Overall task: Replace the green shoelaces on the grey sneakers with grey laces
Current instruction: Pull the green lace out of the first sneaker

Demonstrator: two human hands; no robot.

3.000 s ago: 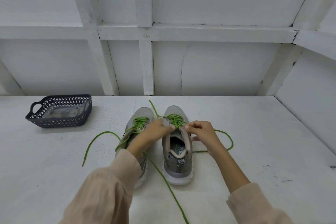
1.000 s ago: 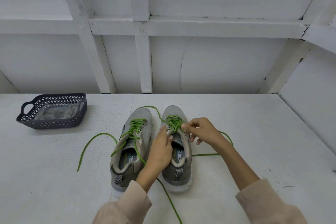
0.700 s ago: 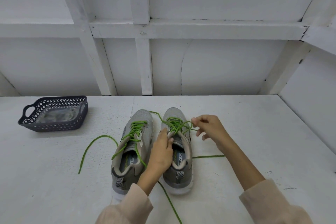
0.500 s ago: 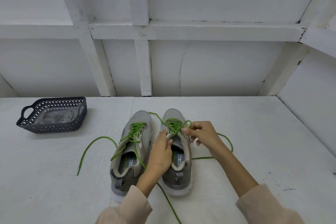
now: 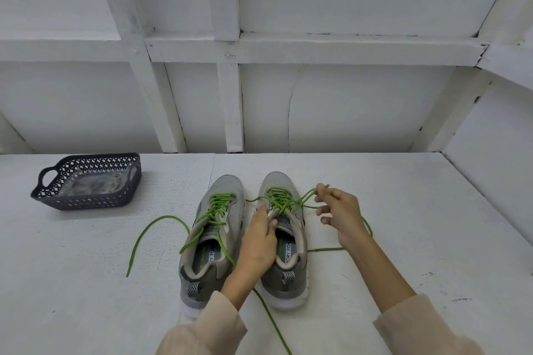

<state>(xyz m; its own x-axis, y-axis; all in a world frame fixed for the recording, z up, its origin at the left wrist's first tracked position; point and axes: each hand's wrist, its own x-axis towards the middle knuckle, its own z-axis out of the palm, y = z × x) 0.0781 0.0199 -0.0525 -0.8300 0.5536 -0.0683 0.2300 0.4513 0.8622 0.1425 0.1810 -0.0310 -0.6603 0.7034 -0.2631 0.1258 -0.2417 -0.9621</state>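
Sneakers in grey stand side by side on the white worktop (image 5: 403,210), toes pointing away from the person. The left hand (image 5: 258,242) grips the right sneaker (image 5: 277,180) at its tongue, thumb and fingers curled on the upper. The right hand (image 5: 340,216) pinches a pulled-out loop of that shoe's green lace (image 5: 302,199) between thumb and forefinger, just right of the eyelets, with its other fingers loosely spread. The left sneaker (image 5: 225,184) has its own lace (image 5: 216,207) threaded, with the ends trailing on the worktop. A dark perforated basket (image 5: 83,200) sits well to the left.
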